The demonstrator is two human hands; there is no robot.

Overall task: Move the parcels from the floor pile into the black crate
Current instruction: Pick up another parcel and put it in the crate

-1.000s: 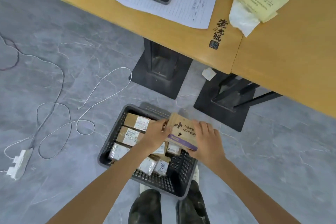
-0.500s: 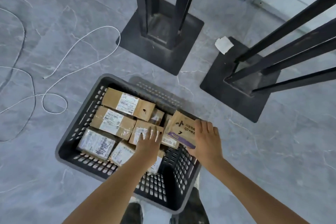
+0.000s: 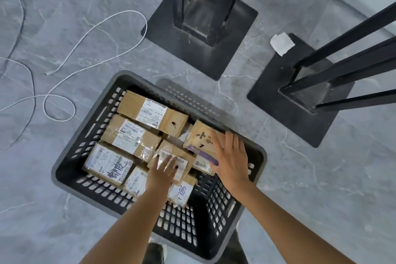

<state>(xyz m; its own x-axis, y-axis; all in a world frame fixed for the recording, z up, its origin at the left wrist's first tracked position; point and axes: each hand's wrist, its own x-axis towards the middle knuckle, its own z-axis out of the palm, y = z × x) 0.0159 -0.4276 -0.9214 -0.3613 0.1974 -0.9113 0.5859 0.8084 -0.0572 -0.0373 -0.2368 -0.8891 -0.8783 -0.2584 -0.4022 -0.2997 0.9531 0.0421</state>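
The black crate (image 3: 70, 163) stands on the grey floor and holds several brown cardboard parcels with white labels. A parcel with a purple edge and black print (image 3: 201, 137) leans at the crate's far right, on top of other parcels. My right hand (image 3: 231, 156) lies on it with fingers straight and spread. With its fingers extended, my left hand (image 3: 164, 170) presses down on a taped parcel (image 3: 169, 152) in the crate's middle. The floor pile is out of view.
Two black table bases (image 3: 199, 34) (image 3: 300, 92) with upright legs stand beyond the crate. A white cable (image 3: 90, 34) loops over the floor at left. A scrap of white paper (image 3: 281, 43) lies on the right base. My feet show beneath the crate's near edge.
The view dropped from the tabletop to the crate. The purple-edged parcel went down into the crate's right side. My left hand let go of it and moved onto the middle parcel.
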